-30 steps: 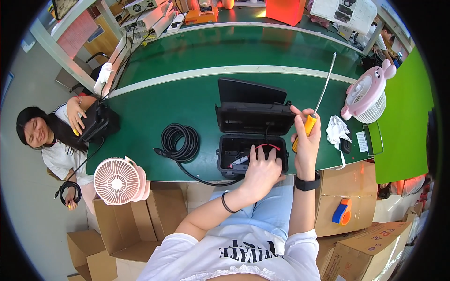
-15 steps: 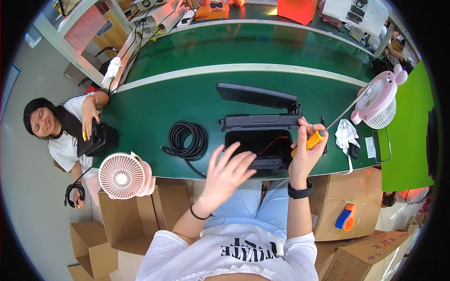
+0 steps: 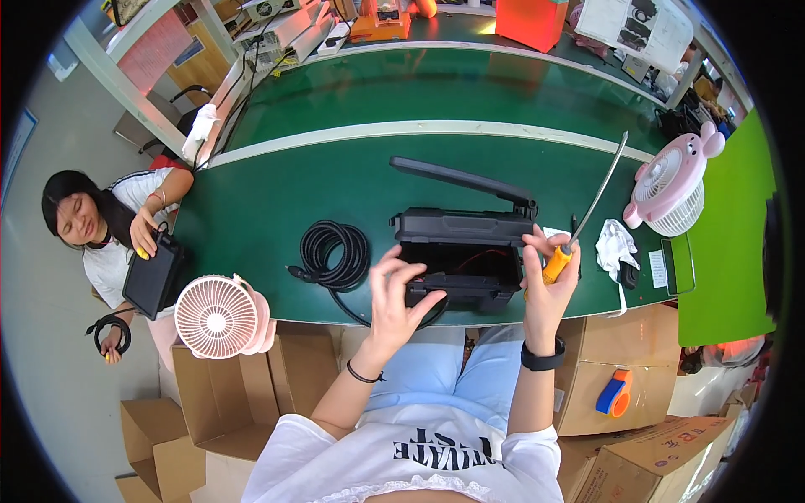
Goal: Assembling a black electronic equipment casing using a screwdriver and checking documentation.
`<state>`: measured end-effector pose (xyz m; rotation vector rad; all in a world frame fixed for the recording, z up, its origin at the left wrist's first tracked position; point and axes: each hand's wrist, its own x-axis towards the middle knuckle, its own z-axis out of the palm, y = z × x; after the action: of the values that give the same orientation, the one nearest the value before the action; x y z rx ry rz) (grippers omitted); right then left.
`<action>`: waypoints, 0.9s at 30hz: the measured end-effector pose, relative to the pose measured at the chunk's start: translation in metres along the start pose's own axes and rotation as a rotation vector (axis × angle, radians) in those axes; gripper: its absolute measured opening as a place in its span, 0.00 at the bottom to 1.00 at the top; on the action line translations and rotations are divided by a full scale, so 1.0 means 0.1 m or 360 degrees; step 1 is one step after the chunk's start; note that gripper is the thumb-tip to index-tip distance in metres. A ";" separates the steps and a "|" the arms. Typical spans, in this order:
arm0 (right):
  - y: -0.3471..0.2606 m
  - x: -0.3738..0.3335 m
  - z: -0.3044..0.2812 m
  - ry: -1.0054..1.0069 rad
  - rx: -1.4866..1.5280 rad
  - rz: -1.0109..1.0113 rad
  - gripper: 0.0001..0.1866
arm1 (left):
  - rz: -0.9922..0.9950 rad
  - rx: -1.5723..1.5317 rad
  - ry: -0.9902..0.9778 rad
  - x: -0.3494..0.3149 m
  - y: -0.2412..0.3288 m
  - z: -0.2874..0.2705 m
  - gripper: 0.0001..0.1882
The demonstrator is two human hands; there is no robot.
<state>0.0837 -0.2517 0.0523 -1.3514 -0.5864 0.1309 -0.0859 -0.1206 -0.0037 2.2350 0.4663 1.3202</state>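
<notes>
A black open-topped box (image 3: 466,251) with red wires inside sits at the near edge of the green bench (image 3: 277,201). My left hand (image 3: 394,295) hovers beside its left front corner, fingers spread, holding nothing. My right hand (image 3: 549,277) is closed around the orange handle of a long screwdriver (image 3: 587,214), whose metal shaft points up and away to the right. A flat black lid (image 3: 463,178) lies just behind the box. A coiled black cable (image 3: 335,253) rests left of the box, its lead running under my left hand.
A pink fan (image 3: 220,316) stands at the bench's near left edge and another pink fan (image 3: 673,183) at the right. A white cloth (image 3: 615,245) lies right of the box. A seated person (image 3: 109,226) on the left holds a black device. Cardboard boxes (image 3: 616,394) sit below the bench.
My left hand lifted off the box, swung out to the left, and has come back close to its front corner. My right hand tilted the screwdriver more upright.
</notes>
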 end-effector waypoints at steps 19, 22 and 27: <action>0.22 -0.09 0.00 0.0092 -0.0083 -0.0418 0.16 | -0.0304 0.0047 -0.0004 -0.25 0.03 -0.02 0.35; 0.18 -0.11 -0.03 0.0143 -0.0028 -0.0435 0.18 | -0.0191 0.0128 0.0069 -0.52 0.01 0.02 0.33; 0.04 0.00 0.09 0.0140 0.0083 -0.0153 0.18 | -0.0062 0.0196 0.0139 -0.65 0.01 0.00 0.35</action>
<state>0.0804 -0.2427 0.0495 -1.2692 -0.5691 0.0084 -0.1167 -0.1547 -0.0491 2.2615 0.6357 1.4075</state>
